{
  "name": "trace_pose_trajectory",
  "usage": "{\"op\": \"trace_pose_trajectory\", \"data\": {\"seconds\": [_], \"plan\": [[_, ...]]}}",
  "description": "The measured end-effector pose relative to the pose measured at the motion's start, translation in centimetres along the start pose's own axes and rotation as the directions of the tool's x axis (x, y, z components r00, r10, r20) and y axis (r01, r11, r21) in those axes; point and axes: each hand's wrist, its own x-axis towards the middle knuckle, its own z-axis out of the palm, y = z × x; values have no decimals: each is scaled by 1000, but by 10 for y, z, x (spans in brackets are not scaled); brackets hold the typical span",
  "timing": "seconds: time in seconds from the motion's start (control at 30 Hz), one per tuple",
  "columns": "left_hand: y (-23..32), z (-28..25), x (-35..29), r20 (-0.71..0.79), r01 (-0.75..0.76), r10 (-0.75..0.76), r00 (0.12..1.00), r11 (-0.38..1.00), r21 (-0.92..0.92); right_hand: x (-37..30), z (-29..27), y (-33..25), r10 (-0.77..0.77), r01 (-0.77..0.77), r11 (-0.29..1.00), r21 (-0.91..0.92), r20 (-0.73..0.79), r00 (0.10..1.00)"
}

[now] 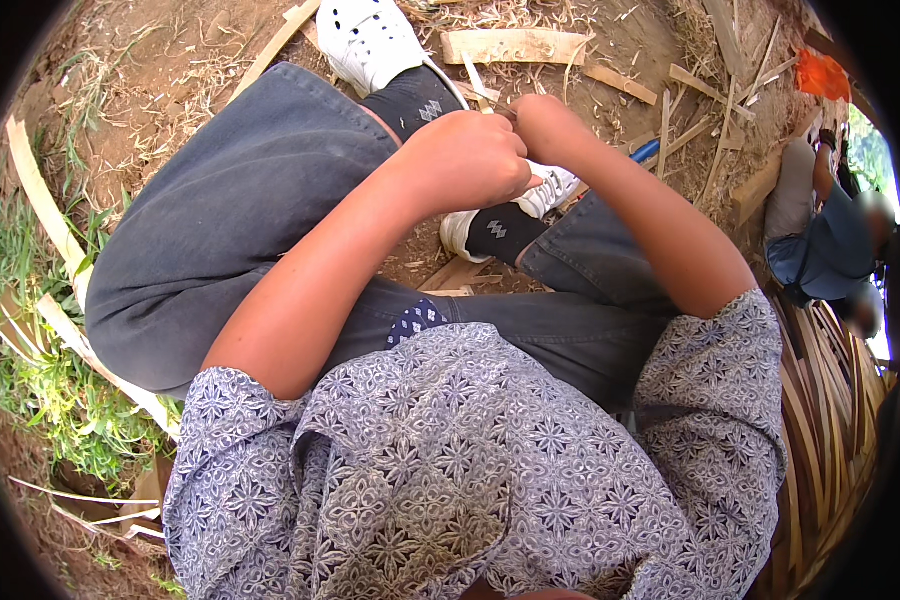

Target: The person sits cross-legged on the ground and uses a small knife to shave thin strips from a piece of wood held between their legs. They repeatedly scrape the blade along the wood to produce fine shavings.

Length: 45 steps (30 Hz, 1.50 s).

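Observation:
My left hand [467, 160] is closed in a fist above the ground, between my two white shoes. From its far side a thin pale wooden strip [476, 82] sticks up and away from me. Close against it on the right is my right hand [550, 130], its fingers curled shut. What the right hand grips is hidden; a narrow dark edge shows between the two hands but is too small to name. Beyond the hands lies a broad flat piece of split wood [515, 46], with a shorter piece [620, 83] to its right.
Wood shavings and offcuts litter the brown soil. A blue object [646, 151] lies right of my right forearm. An orange-red item [822, 76] is at the upper right. Long split strips [832, 440] are piled at my right; other people [820, 245] sit beyond. Grass and pale strips [45, 205] lie left.

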Motion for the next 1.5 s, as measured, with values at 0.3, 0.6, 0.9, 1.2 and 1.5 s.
{"op": "trace_pose_trajectory", "data": {"seconds": [0.3,0.6,0.9,1.2,1.5], "plan": [[1,9,-7,125,-50,47,991,999,20,13,12,-9,121,-128,990,-57,-111,987],[3,-4,6,-30,-36,37,999,999,22,46,20,3,252,-237,965,114,-138,958],[5,-5,8,-105,34,-38,994,999,-37,51,28,8,144,-118,973,200,-121,982],[2,-7,10,-104,12,-16,994,999,-39,68,14,1,315,-303,939,161,-51,948],[8,-11,9,-169,90,-94,981,995,-29,64,28,7,176,-156,971,181,-101,979]]}}
